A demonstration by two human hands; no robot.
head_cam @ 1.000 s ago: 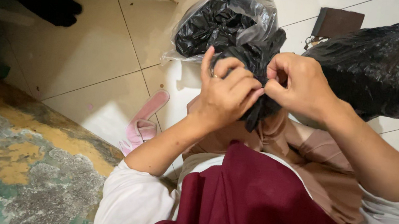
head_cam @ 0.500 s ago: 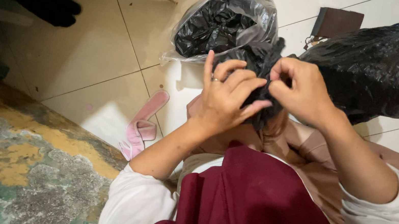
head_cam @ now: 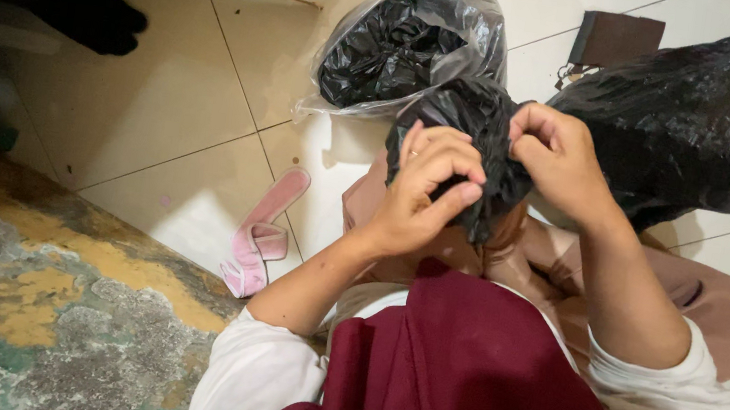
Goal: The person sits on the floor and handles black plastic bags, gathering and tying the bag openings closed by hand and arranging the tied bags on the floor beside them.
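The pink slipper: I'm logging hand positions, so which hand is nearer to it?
Left. The left hand is up and right of the pink slipper; the right hand is farther right.

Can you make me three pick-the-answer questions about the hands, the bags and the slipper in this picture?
1. Where does the pink slipper lie?
A. on the white floor tiles by the patterned rug
B. inside the clear bag
C. on the person's lap

2. What colour is the small bag that the hands grip?
A. white
B. black
C. pink

3. How do the left hand and right hand stand?
A. both flat on the floor
B. both pinching the small bag
C. one holds the slipper

Answers: 1 A, the slipper lies on the tiles next to the rug. 2 B, the crumpled plastic is black. 3 B, fingers of both hands close on the bag.
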